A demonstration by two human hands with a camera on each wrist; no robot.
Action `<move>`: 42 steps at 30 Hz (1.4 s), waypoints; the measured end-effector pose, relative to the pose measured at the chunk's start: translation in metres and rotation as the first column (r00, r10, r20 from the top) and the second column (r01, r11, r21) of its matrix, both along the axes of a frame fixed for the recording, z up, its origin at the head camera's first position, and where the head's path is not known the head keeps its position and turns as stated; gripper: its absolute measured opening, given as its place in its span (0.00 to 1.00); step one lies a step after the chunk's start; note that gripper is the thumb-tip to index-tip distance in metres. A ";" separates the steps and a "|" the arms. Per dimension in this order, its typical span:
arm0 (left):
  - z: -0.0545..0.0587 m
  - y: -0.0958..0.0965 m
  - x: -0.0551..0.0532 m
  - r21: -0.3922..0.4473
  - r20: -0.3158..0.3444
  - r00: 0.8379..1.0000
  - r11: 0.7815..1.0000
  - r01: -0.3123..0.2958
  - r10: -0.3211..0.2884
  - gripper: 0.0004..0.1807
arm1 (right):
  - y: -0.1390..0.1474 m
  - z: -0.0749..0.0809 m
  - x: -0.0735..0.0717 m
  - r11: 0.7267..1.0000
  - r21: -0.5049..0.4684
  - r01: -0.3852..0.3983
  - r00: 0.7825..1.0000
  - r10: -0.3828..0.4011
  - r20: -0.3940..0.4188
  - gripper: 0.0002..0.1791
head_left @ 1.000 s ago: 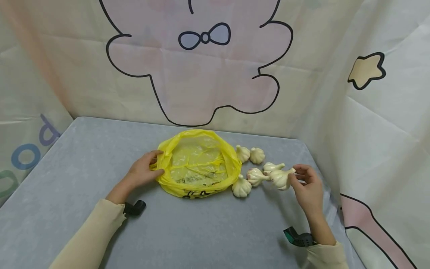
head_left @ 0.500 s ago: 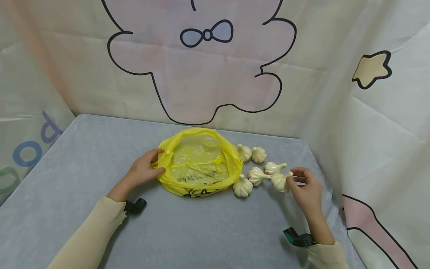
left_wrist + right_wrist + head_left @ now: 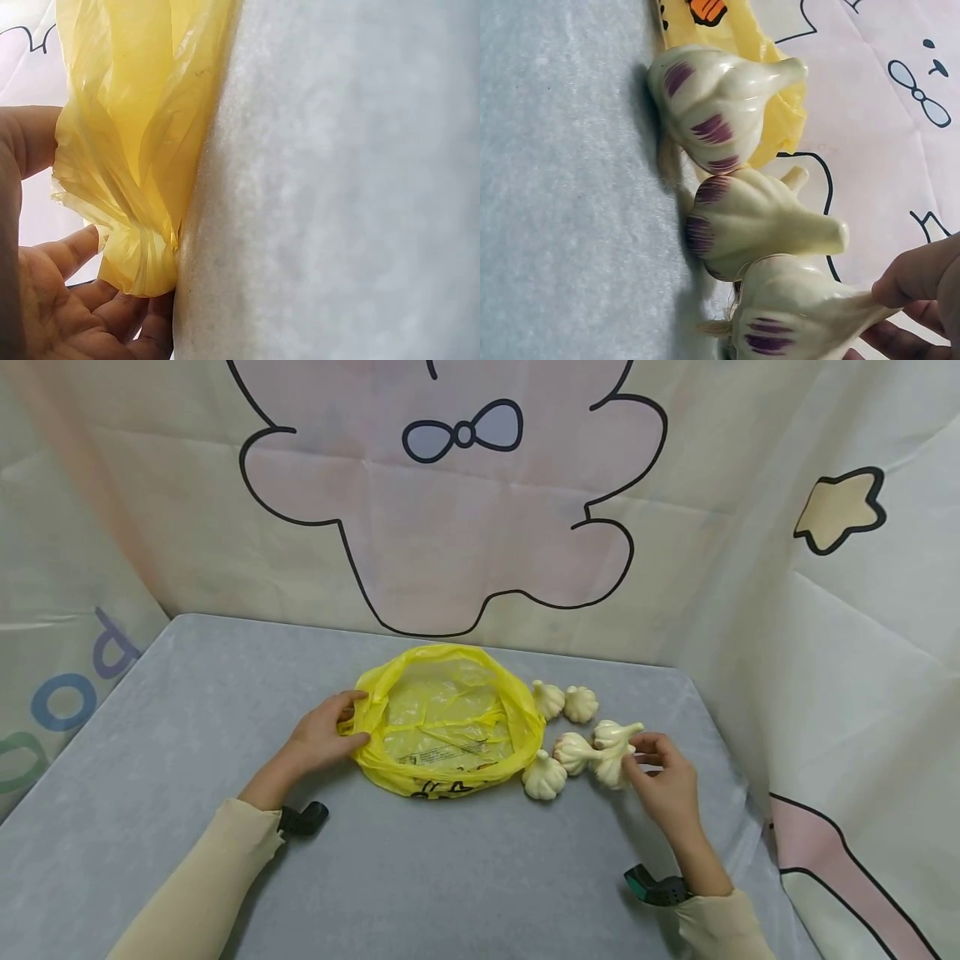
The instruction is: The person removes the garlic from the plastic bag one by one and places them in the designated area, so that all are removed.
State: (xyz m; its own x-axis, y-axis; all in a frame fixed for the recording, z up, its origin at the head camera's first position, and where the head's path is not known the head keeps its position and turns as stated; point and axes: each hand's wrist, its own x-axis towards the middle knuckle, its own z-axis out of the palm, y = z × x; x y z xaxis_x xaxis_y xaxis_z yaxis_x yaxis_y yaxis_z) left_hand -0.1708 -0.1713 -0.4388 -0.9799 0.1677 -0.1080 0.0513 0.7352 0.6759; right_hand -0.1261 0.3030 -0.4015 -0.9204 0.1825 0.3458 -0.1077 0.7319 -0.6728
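A yellow plastic bag (image 3: 408,777) lies on the grey table with its wide mouth facing up. My left hand (image 3: 318,739) holds the bag's left rim, thumb apart from the fingers, with crinkled plastic (image 3: 142,225) between them. The right hand (image 3: 667,781) pinches the stem of a glossy garlic bulb (image 3: 780,315) marked with purple streaks. That bulb is close against two others, one (image 3: 573,752) nearer the bag and one (image 3: 613,733) just behind. In the right wrist view, another bulb (image 3: 712,105) stands in front of the yellow plastic.
Beside the bag's right side sit more garlic bulbs, one (image 3: 543,775) at the front and two at the back, including a rounder one (image 3: 581,703). Printed curtains (image 3: 465,552) hang behind the table (image 3: 420,877) and along its sides.
My right hand has shifted left with the pinched garlic bulb, bringing it up against the neighbouring bulbs. The left hand stays at the bag's rim.
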 end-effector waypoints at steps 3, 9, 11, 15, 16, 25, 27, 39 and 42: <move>0.001 0.000 0.001 0.003 0.001 1.000 1.000 0.000 0.000 0.38 | 0.000 -0.003 0.001 0.999 0.035 -0.012 1.000 0.011 0.014 0.11; 0.001 0.001 0.002 0.002 -0.001 1.000 1.000 0.002 -0.002 0.38 | 0.001 -0.006 0.003 0.997 0.070 -0.035 0.999 0.033 0.025 0.12; 0.001 0.001 0.003 0.001 0.000 1.000 1.000 0.001 -0.001 0.38 | 0.001 -0.007 0.004 0.997 0.071 -0.039 0.999 0.037 0.025 0.12; 0.001 0.000 0.003 0.001 0.002 1.000 1.000 0.002 -0.002 0.38 | 0.002 -0.008 0.006 0.996 0.081 -0.034 0.999 0.032 0.031 0.13; 0.001 0.000 0.003 0.000 0.001 1.000 1.000 0.002 -0.002 0.38 | 0.003 -0.009 0.006 0.996 0.084 -0.033 0.999 0.031 0.034 0.13; 0.000 -0.003 0.004 0.016 -0.009 1.000 1.000 0.014 -0.014 0.38 | 0.003 -0.009 0.007 0.995 0.100 -0.030 0.998 0.025 0.049 0.15; 0.000 -0.004 0.004 0.028 -0.009 1.000 0.999 0.022 -0.022 0.38 | 0.004 -0.008 0.007 0.994 0.103 -0.030 0.999 0.026 0.043 0.16; 0.007 -0.003 0.008 0.039 -0.057 0.998 0.999 0.021 -0.019 0.37 | 0.009 -0.005 0.001 0.993 0.116 -0.028 1.000 0.027 0.012 0.18; 0.007 -0.004 0.008 0.043 -0.103 0.995 0.999 0.015 -0.011 0.36 | 0.012 -0.003 0.000 0.990 0.134 -0.035 0.999 0.034 0.007 0.17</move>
State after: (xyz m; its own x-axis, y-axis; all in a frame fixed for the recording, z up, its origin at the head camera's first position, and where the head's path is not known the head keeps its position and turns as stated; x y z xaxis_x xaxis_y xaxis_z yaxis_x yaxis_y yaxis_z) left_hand -0.1629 -0.1757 -0.4321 -0.9831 0.1831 0.0008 0.1316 0.7039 0.6980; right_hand -0.1260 0.3146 -0.4042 -0.9271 0.1025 0.3606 -0.1316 0.8117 -0.5690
